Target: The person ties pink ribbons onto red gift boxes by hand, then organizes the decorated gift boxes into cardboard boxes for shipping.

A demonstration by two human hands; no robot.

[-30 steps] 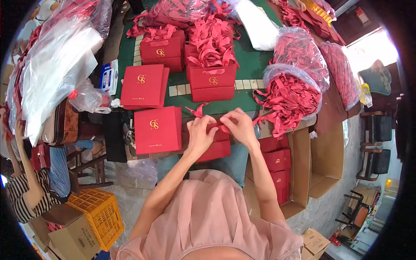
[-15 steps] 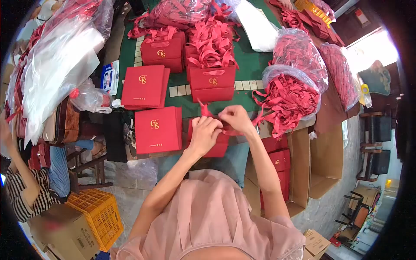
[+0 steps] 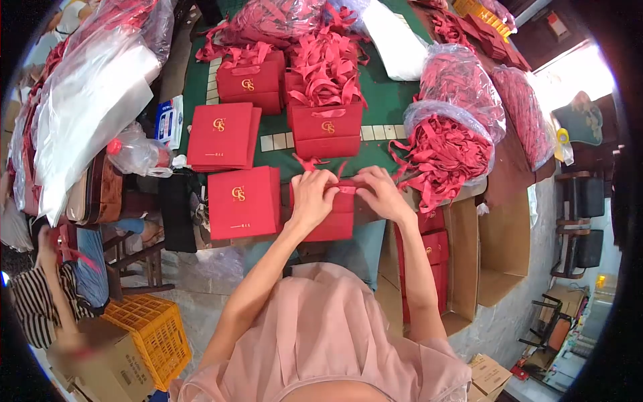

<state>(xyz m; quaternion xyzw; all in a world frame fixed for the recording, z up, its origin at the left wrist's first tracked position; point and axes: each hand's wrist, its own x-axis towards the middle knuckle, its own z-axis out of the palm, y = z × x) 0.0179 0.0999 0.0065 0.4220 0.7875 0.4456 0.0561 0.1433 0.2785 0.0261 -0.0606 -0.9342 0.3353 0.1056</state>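
A red paper gift bag (image 3: 331, 226) lies at the table's near edge, right in front of me. My left hand (image 3: 312, 198) is closed at its top left edge, fingers bent over the rim. My right hand (image 3: 382, 193) pinches at the top right edge, its thumb and fingertips on the bag's rim and ribbon. Between the hands a short red ribbon handle (image 3: 347, 189) spans the rim. Loose ribbon ends (image 3: 310, 163) stick up behind the left hand. The fingertips partly hide what they grip.
Flat red bags (image 3: 242, 203) with gold lettering lie left of my hands. Finished-looking bags (image 3: 327, 134) with ribbons stand behind. A plastic sack of red ribbons (image 3: 447, 157) sits at right, above a cardboard box (image 3: 462, 261). A co-worker's arm (image 3: 57, 288) shows at far left.
My hands have moved apart; the right one went down and to the right. The ribbon now spans the rim between them. At far left, the co-worker's arm has moved, with a red strip beside it.
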